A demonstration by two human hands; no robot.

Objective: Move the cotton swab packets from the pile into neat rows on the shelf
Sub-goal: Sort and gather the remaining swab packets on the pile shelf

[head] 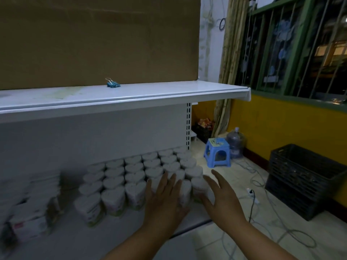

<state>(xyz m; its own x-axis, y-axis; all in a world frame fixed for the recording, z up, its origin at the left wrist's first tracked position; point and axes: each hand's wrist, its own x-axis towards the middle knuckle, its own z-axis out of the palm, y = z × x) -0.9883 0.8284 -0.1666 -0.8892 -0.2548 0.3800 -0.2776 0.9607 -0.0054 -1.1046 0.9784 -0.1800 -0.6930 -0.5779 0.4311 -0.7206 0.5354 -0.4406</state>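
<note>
Where the packets (132,192) end, left hand (165,201) lies before them, right hand (223,201) beside.

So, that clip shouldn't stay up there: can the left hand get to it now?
Probably yes: the clip sits alone on the upper shelf, nothing in front of it, and the left hand, below at the packets, holds nothing.
</note>
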